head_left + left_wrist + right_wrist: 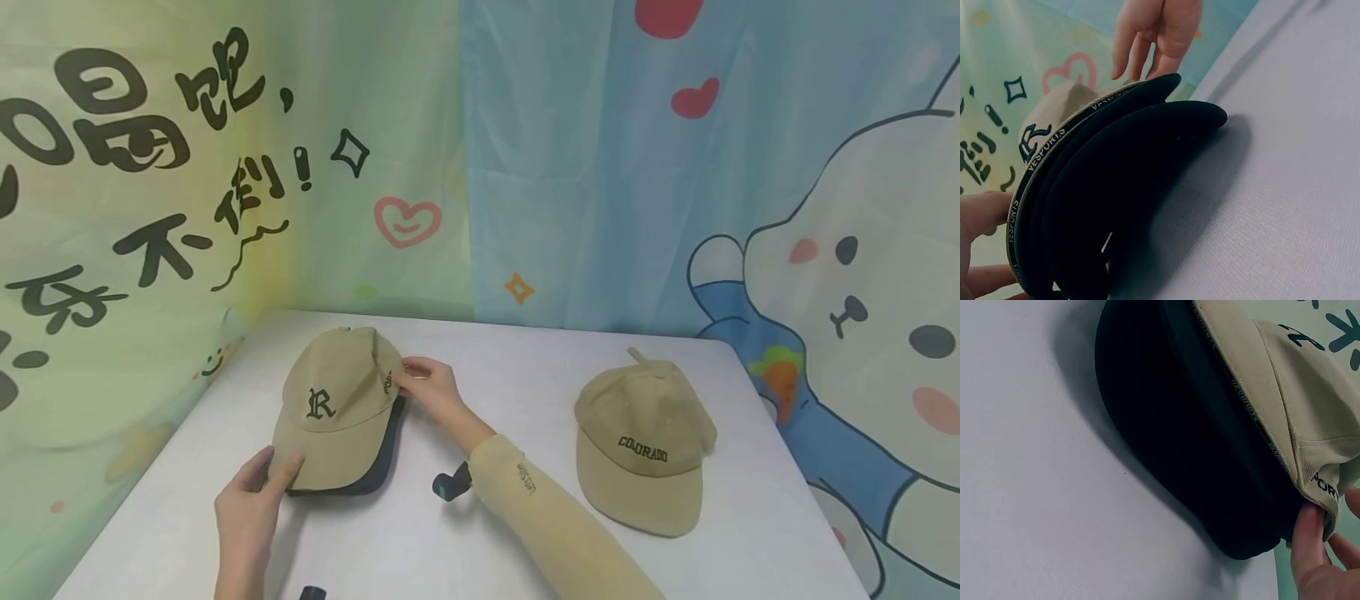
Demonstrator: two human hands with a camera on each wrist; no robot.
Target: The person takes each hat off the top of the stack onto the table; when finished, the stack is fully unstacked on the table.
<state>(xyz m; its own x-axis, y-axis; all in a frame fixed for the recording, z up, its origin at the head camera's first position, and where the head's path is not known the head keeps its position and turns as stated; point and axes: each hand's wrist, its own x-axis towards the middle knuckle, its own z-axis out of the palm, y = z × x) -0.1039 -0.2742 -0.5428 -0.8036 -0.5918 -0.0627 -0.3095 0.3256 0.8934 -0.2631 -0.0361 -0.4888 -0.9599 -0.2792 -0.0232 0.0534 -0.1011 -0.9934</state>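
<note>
One wide cloth backdrop (570, 192), green at left and blue at right, beyond the fingers of both hands; bears black characters, hearts and, well to the right of the fingertips, a white cartoon animal (892, 333) in blue. Below the fingers, a white table (420, 550). Behind the right fingers, a pale yellow sleeve (555, 525) with small dark lettering. Between the fingers of both hands, a beige cap (337, 417) marked "R", brim toward the person. Right under it, between the same fingers, dark brims (378, 467), at least two curved edges in the left wrist view; touching the table or not, impossible to tell. Well to the right of the right fingers, a second beige cap (645, 450), lettered "COLORADO", on the table. With the left hand (250, 500), pinches the R cap's brim edge, thumb on top. With the right hand (431, 387), grips the crown's lower side, one digit tucked under the band beside dark lettering. Just behind the right fingers, near the wrist, a small dark device (452, 482).
</note>
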